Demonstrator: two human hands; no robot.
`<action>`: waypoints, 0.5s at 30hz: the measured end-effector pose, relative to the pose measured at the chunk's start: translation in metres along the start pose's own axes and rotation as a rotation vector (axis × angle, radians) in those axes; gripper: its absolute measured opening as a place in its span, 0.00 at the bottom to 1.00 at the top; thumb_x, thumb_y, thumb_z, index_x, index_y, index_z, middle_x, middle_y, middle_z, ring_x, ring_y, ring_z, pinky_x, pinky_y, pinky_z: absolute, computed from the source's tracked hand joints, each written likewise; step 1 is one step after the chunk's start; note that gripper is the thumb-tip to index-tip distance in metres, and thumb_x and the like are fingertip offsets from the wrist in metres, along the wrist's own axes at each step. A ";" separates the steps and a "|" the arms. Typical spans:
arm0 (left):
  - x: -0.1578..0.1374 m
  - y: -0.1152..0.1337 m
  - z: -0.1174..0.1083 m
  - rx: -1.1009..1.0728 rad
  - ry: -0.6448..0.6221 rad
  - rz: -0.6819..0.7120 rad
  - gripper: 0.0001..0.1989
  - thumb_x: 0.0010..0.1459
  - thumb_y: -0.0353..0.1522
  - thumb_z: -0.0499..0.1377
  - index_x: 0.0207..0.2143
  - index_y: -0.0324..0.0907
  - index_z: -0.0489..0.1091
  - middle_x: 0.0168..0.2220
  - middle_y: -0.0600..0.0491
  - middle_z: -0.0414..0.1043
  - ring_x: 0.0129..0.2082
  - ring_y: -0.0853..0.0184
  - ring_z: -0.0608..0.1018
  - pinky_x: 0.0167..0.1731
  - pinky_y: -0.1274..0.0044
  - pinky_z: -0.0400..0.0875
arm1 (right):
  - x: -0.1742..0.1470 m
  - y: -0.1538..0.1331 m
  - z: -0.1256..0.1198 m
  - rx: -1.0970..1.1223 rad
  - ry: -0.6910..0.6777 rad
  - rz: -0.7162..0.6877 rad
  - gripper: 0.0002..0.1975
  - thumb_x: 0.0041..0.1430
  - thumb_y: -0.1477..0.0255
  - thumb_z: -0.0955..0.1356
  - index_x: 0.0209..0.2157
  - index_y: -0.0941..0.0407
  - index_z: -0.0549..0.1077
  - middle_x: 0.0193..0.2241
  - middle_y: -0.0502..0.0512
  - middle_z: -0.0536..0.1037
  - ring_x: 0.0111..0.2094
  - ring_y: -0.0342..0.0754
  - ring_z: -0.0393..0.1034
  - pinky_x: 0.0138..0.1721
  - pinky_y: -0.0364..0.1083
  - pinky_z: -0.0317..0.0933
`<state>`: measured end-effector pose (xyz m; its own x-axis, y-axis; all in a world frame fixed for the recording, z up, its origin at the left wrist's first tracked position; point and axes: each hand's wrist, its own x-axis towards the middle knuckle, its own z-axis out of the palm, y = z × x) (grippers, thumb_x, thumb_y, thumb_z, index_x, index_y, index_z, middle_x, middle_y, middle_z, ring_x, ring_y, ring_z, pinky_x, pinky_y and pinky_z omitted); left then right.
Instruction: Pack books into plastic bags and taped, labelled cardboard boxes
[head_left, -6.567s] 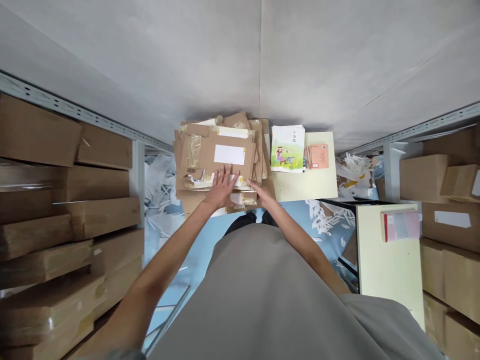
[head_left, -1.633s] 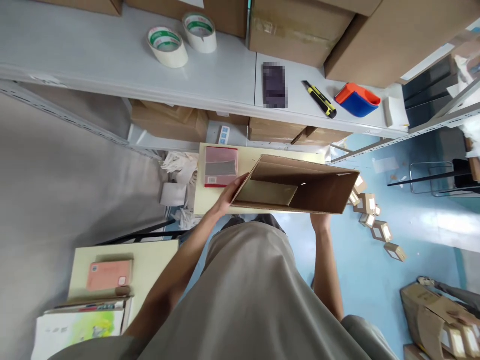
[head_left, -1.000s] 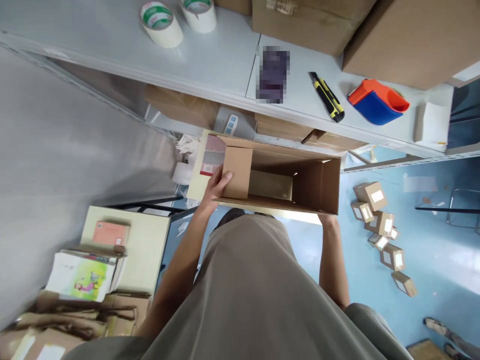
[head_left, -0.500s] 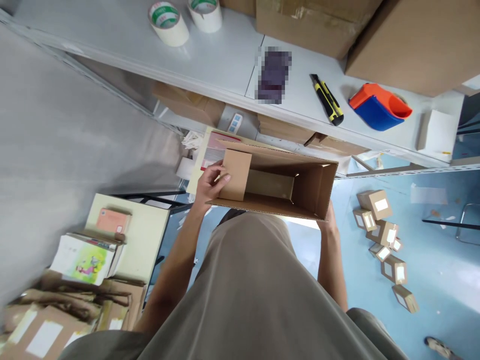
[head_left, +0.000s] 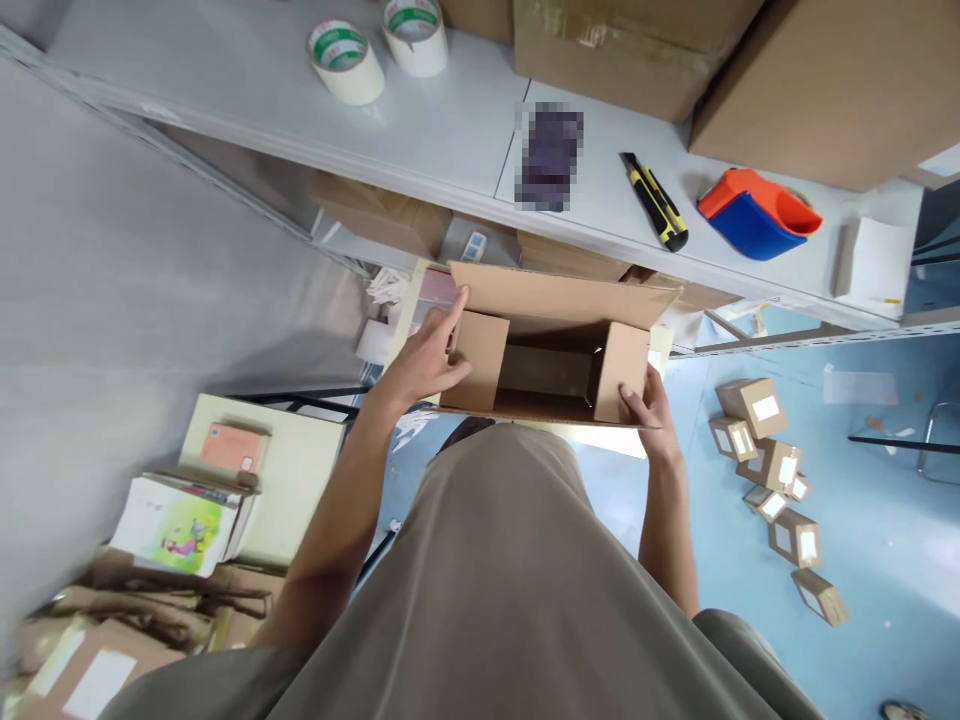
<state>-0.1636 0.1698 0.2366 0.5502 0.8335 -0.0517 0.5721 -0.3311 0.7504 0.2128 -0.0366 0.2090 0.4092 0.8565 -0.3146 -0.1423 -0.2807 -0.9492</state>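
Observation:
An open-topped cardboard box [head_left: 547, 372] lies lengthwise in front of my knees, its inside dark and bare where visible. The short left flap [head_left: 484, 360] and short right flap [head_left: 624, 365] are folded inward, while the long far flap [head_left: 562, 292] stands up. My left hand [head_left: 427, 362] is at the left end, index finger stretched to the far flap's corner and thumb spread over the left flap; its other fingers are partly hidden. Around the right end, my right hand [head_left: 654, 410] grips the box with its thumb pressed on the right flap.
Beyond the box, a grey shelf [head_left: 442, 130] holds tape rolls [head_left: 346, 65], a yellow-black utility knife [head_left: 655, 203], an orange-blue tape dispenser [head_left: 757, 215] and large cartons [head_left: 817, 90]. Small labelled boxes [head_left: 750, 405] lie on the floor at right. Books [head_left: 176, 525] are stacked at left.
The right flap has come down over the opening, and my right thumb is now on it. The far flap is raised. My left index finger has moved up to its corner.

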 end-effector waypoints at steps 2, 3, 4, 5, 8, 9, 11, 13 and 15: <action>-0.001 -0.001 0.000 -0.076 0.017 -0.039 0.56 0.58 0.34 0.70 0.85 0.49 0.53 0.64 0.43 0.75 0.54 0.55 0.82 0.64 0.62 0.78 | 0.002 -0.002 0.001 0.013 0.016 0.021 0.39 0.60 0.51 0.83 0.67 0.46 0.73 0.67 0.59 0.81 0.69 0.64 0.75 0.71 0.64 0.71; -0.004 -0.001 0.000 -0.145 0.033 -0.066 0.56 0.60 0.37 0.71 0.85 0.51 0.51 0.66 0.43 0.75 0.56 0.55 0.82 0.64 0.63 0.79 | 0.003 -0.003 0.001 0.015 0.007 0.027 0.39 0.60 0.52 0.84 0.67 0.46 0.74 0.66 0.59 0.82 0.68 0.64 0.76 0.70 0.64 0.72; -0.010 -0.002 -0.001 -0.232 0.054 -0.093 0.56 0.62 0.41 0.71 0.86 0.52 0.49 0.68 0.43 0.74 0.58 0.55 0.82 0.64 0.63 0.79 | 0.003 -0.006 0.000 0.012 -0.011 0.028 0.38 0.60 0.52 0.84 0.66 0.46 0.74 0.66 0.60 0.82 0.68 0.64 0.76 0.70 0.65 0.72; -0.017 -0.002 -0.002 -0.336 0.073 -0.118 0.55 0.65 0.46 0.71 0.86 0.53 0.47 0.69 0.42 0.74 0.61 0.54 0.82 0.65 0.63 0.79 | 0.002 -0.009 0.000 0.006 -0.027 0.019 0.37 0.61 0.52 0.83 0.67 0.46 0.74 0.66 0.60 0.81 0.68 0.64 0.75 0.71 0.65 0.71; -0.043 0.000 -0.009 -0.632 0.066 -0.143 0.53 0.67 0.64 0.63 0.84 0.55 0.53 0.73 0.39 0.73 0.73 0.48 0.77 0.67 0.58 0.78 | -0.003 -0.021 -0.003 -0.005 -0.015 -0.042 0.36 0.64 0.48 0.80 0.68 0.44 0.75 0.73 0.59 0.76 0.75 0.64 0.70 0.75 0.66 0.66; -0.051 0.002 -0.010 -0.683 0.034 -0.138 0.55 0.63 0.68 0.64 0.83 0.54 0.57 0.74 0.38 0.72 0.76 0.45 0.73 0.69 0.56 0.76 | -0.006 -0.025 -0.005 -0.003 0.003 -0.068 0.35 0.65 0.45 0.79 0.68 0.43 0.76 0.75 0.58 0.74 0.77 0.64 0.67 0.76 0.67 0.64; -0.063 0.008 -0.008 -0.686 -0.021 -0.134 0.56 0.57 0.67 0.71 0.80 0.53 0.64 0.76 0.36 0.70 0.79 0.42 0.68 0.71 0.54 0.73 | -0.011 -0.032 -0.010 -0.003 -0.004 -0.103 0.38 0.64 0.35 0.74 0.65 0.42 0.79 0.77 0.56 0.70 0.79 0.66 0.63 0.78 0.68 0.62; -0.067 0.014 0.001 -0.601 0.008 -0.156 0.51 0.57 0.59 0.75 0.77 0.51 0.69 0.75 0.37 0.72 0.78 0.42 0.70 0.73 0.55 0.72 | -0.014 -0.036 -0.016 -0.036 -0.082 -0.118 0.46 0.54 0.25 0.73 0.60 0.43 0.83 0.79 0.56 0.67 0.81 0.70 0.59 0.79 0.68 0.60; -0.064 0.018 0.015 -0.480 0.138 -0.203 0.43 0.64 0.54 0.73 0.75 0.49 0.71 0.69 0.39 0.78 0.72 0.45 0.77 0.71 0.56 0.74 | -0.014 -0.036 -0.020 -0.099 -0.155 -0.118 0.48 0.45 0.25 0.77 0.55 0.46 0.86 0.80 0.56 0.65 0.81 0.74 0.57 0.80 0.68 0.59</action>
<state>-0.1792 0.1037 0.2434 0.3542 0.9206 -0.1642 0.2988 0.0549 0.9527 0.2299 -0.0471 0.2480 0.2728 0.9402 -0.2037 -0.0094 -0.2091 -0.9778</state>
